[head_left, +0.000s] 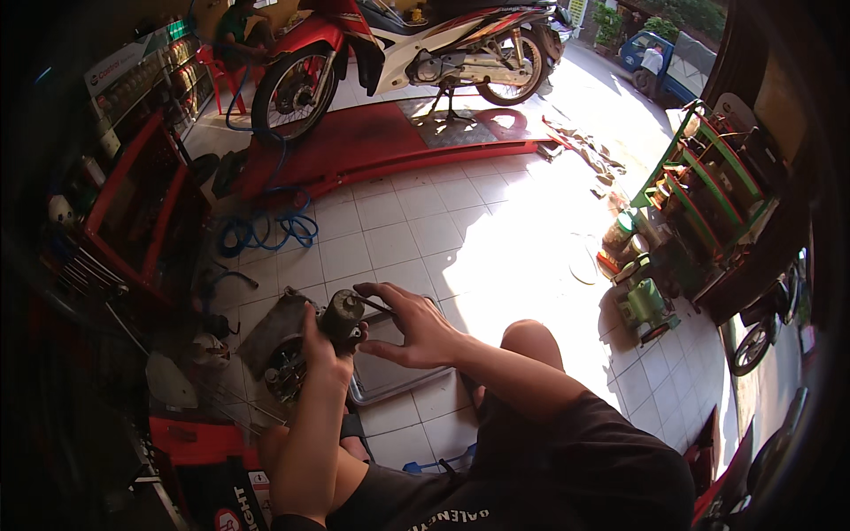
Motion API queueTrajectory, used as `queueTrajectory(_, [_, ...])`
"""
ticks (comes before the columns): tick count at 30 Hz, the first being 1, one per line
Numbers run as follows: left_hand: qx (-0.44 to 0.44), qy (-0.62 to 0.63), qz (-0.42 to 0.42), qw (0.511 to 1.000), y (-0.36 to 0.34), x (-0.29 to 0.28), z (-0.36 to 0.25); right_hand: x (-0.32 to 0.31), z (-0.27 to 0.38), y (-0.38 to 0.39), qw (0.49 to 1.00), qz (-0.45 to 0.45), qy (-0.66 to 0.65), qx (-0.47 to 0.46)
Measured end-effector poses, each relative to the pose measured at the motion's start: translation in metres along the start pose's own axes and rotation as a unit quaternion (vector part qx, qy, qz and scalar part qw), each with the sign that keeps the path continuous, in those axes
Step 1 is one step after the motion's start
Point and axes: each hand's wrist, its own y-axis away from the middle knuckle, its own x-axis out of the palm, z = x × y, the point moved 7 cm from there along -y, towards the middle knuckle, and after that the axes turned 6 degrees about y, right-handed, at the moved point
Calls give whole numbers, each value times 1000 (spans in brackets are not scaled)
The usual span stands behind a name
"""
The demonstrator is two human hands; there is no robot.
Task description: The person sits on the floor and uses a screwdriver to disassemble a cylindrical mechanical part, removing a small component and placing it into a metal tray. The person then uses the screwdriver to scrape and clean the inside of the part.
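L hand gripping dark metal cyl., R hand part-open by its top, hold unclear, tray near, red-wht motorbike far on red lift

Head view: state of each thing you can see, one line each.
left hand: gripping the dark cylinder
dark cylinder: held off the floor, tilted
right hand: open, at the cylinder; contact unclear
metal tray: flat on the floor, partly hidden
blue hose: loosely coiled
motorcycle: upright on its stand
red platform: bearing the motorcycle
green machine: on the floor; running or not, unclear
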Motion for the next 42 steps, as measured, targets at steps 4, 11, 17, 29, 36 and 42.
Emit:
queueTrajectory(4, [-14,-40,36,998,-8,-1,18,2,-15,8,999,-44,27,-6])
queueTrajectory(11, [12,-89,37,995,-24,-4,32,-2,-44,12,997,-19,56,48])
queueTrajectory(17, [29,-96,56,993,-35,-1,35,-11,-50,15,996,-59,53,30])
queueTrajectory(29, [60,-23,48,997,-33,-3,30,-18,-27,10,992,-96,79,2])
queueTrajectory(36, [43,-30,91,994,-27,3,25,-17,-19,2,992,-89,85,-26])
queueTrajectory(42, [37,-33,72,996,-36,-2,29,-13,-24,2,993,-83,83,-20])
